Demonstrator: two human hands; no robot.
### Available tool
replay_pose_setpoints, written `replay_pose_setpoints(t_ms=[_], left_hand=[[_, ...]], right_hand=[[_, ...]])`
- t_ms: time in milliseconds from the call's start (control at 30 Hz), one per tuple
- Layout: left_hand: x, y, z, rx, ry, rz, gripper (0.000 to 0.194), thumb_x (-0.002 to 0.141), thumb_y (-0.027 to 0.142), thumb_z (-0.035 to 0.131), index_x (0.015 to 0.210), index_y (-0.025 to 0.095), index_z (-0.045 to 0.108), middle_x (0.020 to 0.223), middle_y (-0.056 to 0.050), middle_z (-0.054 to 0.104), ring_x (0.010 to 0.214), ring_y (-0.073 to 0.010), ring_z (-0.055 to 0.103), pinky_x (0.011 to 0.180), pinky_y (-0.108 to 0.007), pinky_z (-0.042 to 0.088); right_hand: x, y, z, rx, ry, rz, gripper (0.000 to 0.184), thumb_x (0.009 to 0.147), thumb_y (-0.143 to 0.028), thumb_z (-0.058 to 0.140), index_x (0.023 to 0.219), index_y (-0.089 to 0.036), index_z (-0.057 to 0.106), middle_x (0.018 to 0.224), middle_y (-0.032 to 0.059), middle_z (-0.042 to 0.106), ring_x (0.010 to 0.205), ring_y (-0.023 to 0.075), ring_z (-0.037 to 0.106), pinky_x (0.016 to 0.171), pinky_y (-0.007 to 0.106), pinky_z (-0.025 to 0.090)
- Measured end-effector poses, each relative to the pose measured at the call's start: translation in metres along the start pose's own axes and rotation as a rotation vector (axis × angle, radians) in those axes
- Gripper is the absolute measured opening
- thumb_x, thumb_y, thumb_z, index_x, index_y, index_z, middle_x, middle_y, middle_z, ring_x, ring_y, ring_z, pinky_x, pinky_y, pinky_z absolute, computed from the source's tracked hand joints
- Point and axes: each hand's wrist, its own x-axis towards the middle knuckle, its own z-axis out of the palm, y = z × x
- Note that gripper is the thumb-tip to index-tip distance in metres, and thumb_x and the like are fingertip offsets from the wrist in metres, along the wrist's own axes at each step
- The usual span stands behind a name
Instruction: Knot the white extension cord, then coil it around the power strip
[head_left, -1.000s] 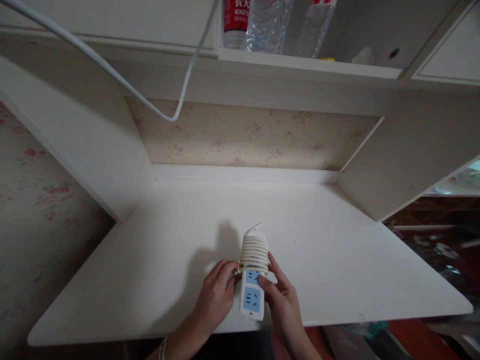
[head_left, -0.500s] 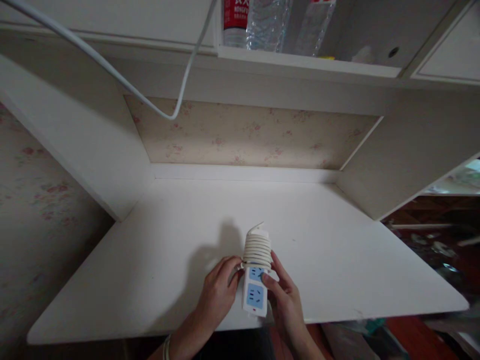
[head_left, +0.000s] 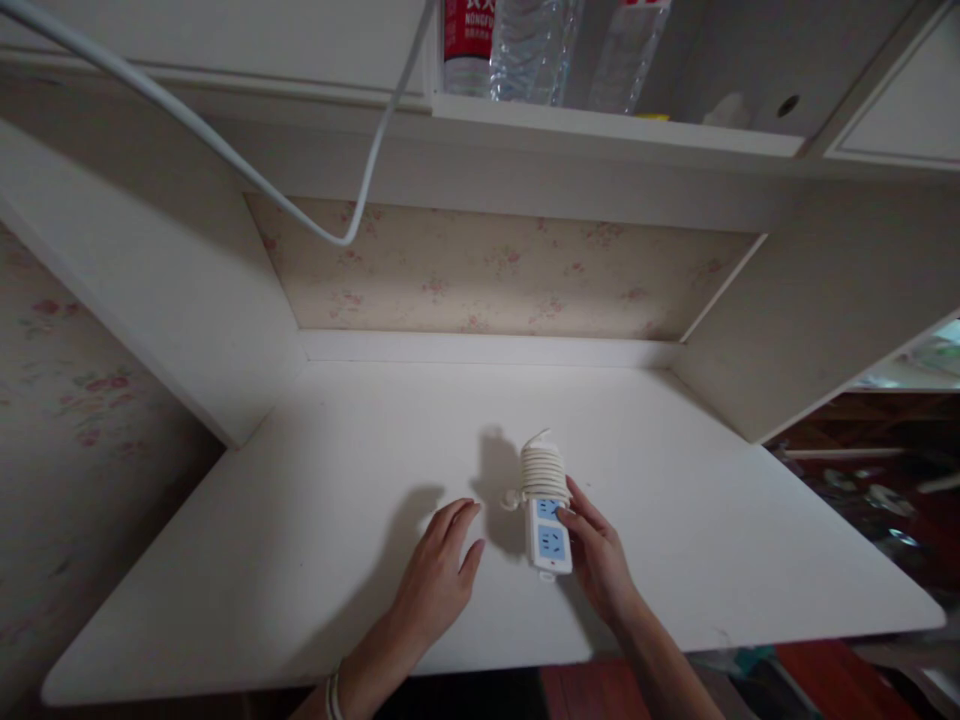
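Note:
My right hand (head_left: 598, 552) grips a white power strip (head_left: 552, 572) by its right side, thumb on the upper of the visible blue socket panels. The strip's own white cord (head_left: 543, 472) is wound in several tight turns around its far half. At the left of the coil the plug (head_left: 511, 499) sticks out. My left hand (head_left: 441, 568) is apart from the strip, to its left, fingers loosely stretched with nothing between them. A shadow lies on the white desk (head_left: 360, 450) beneath, and the strip appears held just above the surface.
Overhead runs a shelf (head_left: 622, 135) with several plastic bottles (head_left: 529, 50) on it. A white cable (head_left: 300, 212) hangs in a bend at the upper left. Side panels (head_left: 172, 250) flank the desk, and floral wallpaper (head_left: 487, 265) covers the back.
My left hand has let go of the plug and drawn apart from the strip. My right hand has carried the power strip to the right and slightly away from me.

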Motion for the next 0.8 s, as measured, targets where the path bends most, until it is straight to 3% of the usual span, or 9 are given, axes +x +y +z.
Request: replay_pose_setpoints(t_ms=[267,567,800], left_hand=[[-0.016,-0.030,0.010,0.089,-0.014,-0.094,0.036,0.090,0.021,0.047,0.126,0.020,0.050,0.125,-0.010,0.057,0.117,-0.0220,0.054,0.100,-0.040,0.049],[-0.010,-0.029,0.012,0.211,-0.079,-0.083,0.034,0.089,0.022,0.048,0.122,0.022,0.055,0.121,-0.007,0.060,0.114,-0.0226,0.054,0.100,-0.042,0.047],[-0.004,-0.021,0.007,0.238,-0.106,-0.090,0.029,0.088,0.020,0.049,0.116,0.022,0.058,0.116,-0.006,0.061,0.111,-0.0222,0.054,0.098,-0.041,0.046]], right_hand=[[0.096,-0.056,-0.065,-0.082,0.078,-0.093,0.072,0.069,-0.017,0.074,0.136,-0.024,0.048,0.096,0.0035,0.072,0.067,0.0147,0.068,0.056,0.023,0.054],[0.184,-0.100,-0.111,-0.134,0.198,-0.130,0.059,0.075,-0.010,0.064,0.131,-0.024,0.051,0.095,0.0055,0.070,0.063,0.0143,0.067,0.054,0.024,0.056],[0.226,-0.110,-0.148,-0.194,0.282,-0.078,0.054,0.074,-0.014,0.066,0.126,-0.027,0.057,0.111,0.0071,0.067,0.065,0.0143,0.066,0.051,0.023,0.055]])
